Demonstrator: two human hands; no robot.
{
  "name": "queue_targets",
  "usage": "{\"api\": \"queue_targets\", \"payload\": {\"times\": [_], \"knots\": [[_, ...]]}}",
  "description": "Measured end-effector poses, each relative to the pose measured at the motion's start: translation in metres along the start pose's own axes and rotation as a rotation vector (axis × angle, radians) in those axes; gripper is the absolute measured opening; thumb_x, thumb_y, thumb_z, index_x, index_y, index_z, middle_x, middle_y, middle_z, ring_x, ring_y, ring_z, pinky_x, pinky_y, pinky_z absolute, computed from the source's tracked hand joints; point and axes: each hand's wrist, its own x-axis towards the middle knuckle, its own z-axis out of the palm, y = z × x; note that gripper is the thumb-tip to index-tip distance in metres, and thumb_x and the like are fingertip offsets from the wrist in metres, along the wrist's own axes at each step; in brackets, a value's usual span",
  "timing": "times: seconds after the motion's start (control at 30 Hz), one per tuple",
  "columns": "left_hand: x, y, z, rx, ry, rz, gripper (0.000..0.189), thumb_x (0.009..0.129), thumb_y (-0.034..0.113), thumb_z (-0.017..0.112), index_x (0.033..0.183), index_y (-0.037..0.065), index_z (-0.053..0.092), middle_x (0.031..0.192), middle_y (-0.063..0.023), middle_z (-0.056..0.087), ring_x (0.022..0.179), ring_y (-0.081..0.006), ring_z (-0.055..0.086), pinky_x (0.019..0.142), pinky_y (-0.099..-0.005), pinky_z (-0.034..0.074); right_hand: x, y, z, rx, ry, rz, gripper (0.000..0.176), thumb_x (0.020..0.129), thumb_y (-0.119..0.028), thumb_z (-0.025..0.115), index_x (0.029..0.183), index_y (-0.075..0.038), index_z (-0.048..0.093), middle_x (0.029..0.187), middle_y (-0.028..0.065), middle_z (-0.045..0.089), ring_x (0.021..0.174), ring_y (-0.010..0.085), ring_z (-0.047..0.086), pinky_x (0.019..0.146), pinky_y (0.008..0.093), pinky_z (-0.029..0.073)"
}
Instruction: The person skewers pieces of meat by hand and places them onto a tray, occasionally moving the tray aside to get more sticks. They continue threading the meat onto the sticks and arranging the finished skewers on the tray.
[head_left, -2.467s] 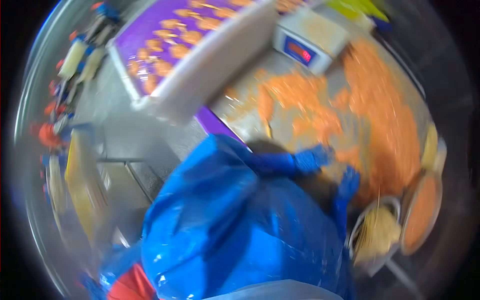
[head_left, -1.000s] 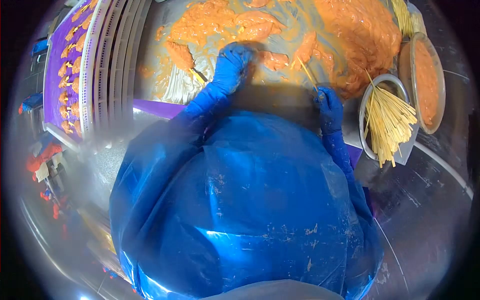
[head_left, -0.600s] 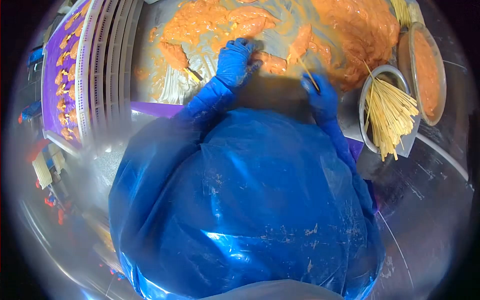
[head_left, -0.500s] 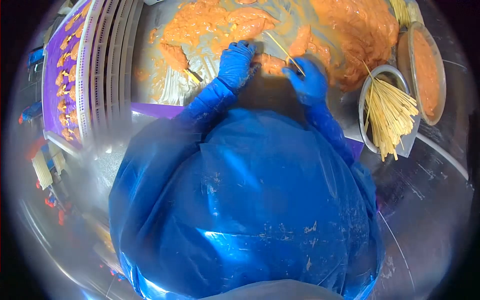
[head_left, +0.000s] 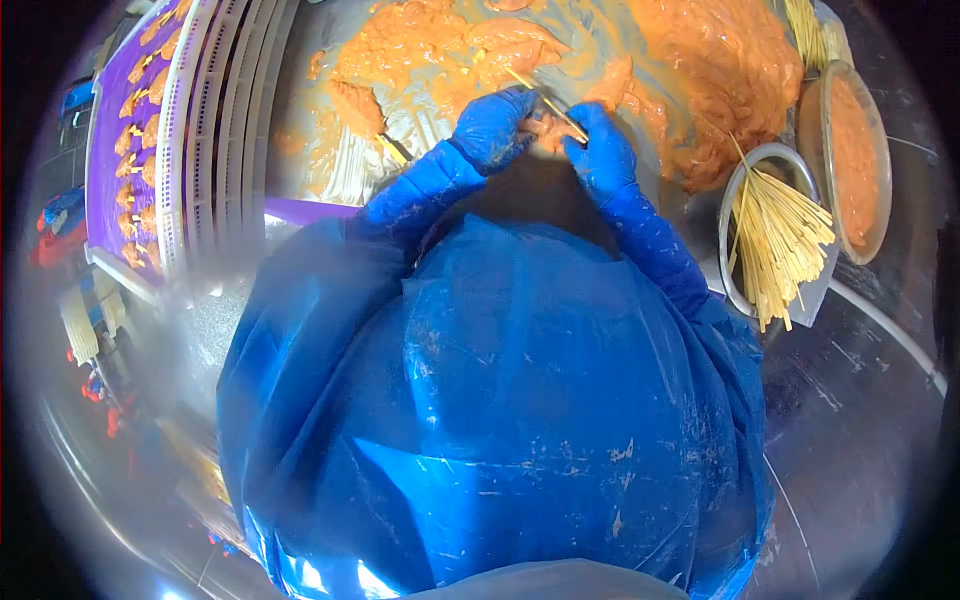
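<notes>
Both hands are in blue gloves over the near part of the metal work surface. My left hand [head_left: 492, 132] has its fingers closed on a piece of orange marinated meat [head_left: 550, 132]. A thin wooden skewer [head_left: 545, 100] slants above this piece, its lower end pinched in my right hand [head_left: 602, 155]. The skewer's upper tip points up and left, beyond the fingers. Left of my hands, a meat piece on a stick [head_left: 358, 110] rests beside a row of white sticks [head_left: 365, 165].
Marinated meat [head_left: 715, 80] is heaped at the back. On the right stand a metal container [head_left: 728, 250] with many skewers [head_left: 780, 240] and an oval tub [head_left: 884, 165] of orange meat. Stacked white trays [head_left: 178, 150] stand left, the outer one holding skewered pieces on purple.
My left hand has moved right and lifted the meat piece's end. My right hand has shifted slightly up and left with the skewer, and the two hands are closer together.
</notes>
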Motion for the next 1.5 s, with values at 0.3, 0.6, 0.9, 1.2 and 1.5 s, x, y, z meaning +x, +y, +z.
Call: {"api": "queue_targets", "payload": {"times": [0.3, 0.6, 0.9, 1.2, 1.5], "knots": [[-0.036, -0.04, 0.002, 0.538, 0.195, 0.413, 0.045, 0.077, 0.016, 0.059, 0.122, 0.021, 0.06, 0.129, -0.0079, 0.057, 0.121, -0.0297, 0.051, 0.104, -0.0479, 0.039, -0.055, 0.014, -0.046, 0.012, 0.145, -0.023, 0.029, 0.088, -0.02, 0.064, 0.114, -0.007, 0.06, 0.109, 0.0174, 0.062, 0.1, 0.0332, 0.061, 0.086, 0.0403, 0.048], [-0.023, -0.007, 0.041, 0.359, 0.085, 0.434, 0.048, 0.082, 0.013, 0.056, 0.13, 0.015, 0.056, 0.134, -0.0081, 0.055, 0.122, -0.0319, 0.052, 0.107, -0.0466, 0.037, -0.106, 0.049, -0.051, -0.03, 0.188, 0.05, 0.014, 0.091, -0.006, 0.061, 0.105, -0.004, 0.066, 0.1, 0.0109, 0.066, 0.097, 0.0215, 0.062, 0.087, 0.0324, 0.048], [0.006, 0.007, 0.053, 0.068, 0.194, 0.372, 0.023, 0.08, 0.021, 0.065, 0.102, 0.016, 0.071, 0.105, -0.0048, 0.069, 0.098, -0.0283, 0.062, 0.088, -0.0431, 0.047, -0.128, 0.069, -0.041, -0.025, 0.32, 0.086, 0.012, 0.089, -0.002, 0.064, 0.1, -0.003, 0.068, 0.098, 0.0091, 0.066, 0.095, 0.0179, 0.062, 0.088, 0.03, 0.047], [0.006, 0.013, 0.053, 0.123, 0.188, 0.282, 0.022, 0.079, 0.023, 0.067, 0.1, 0.017, 0.071, 0.106, -0.0043, 0.069, 0.1, -0.0261, 0.061, 0.089, -0.0415, 0.045, -0.127, 0.076, -0.043, 0.009, 0.263, 0.215, 0.011, 0.089, -0.004, 0.065, 0.099, -0.003, 0.068, 0.092, 0.0073, 0.066, 0.088, 0.0151, 0.061, 0.083, 0.0288, 0.048], [0.009, -0.001, 0.063, 0.164, 0.16, 0.334, 0.026, 0.078, 0.023, 0.069, 0.104, 0.017, 0.071, 0.108, -0.0044, 0.068, 0.101, -0.0269, 0.06, 0.088, -0.0422, 0.045, -0.121, 0.069, -0.045, 0.039, 0.281, 0.212, 0.018, 0.085, -0.018, 0.066, 0.098, -0.006, 0.07, 0.096, 0.0133, 0.069, 0.094, 0.0299, 0.065, 0.085, 0.0387, 0.05]]}}
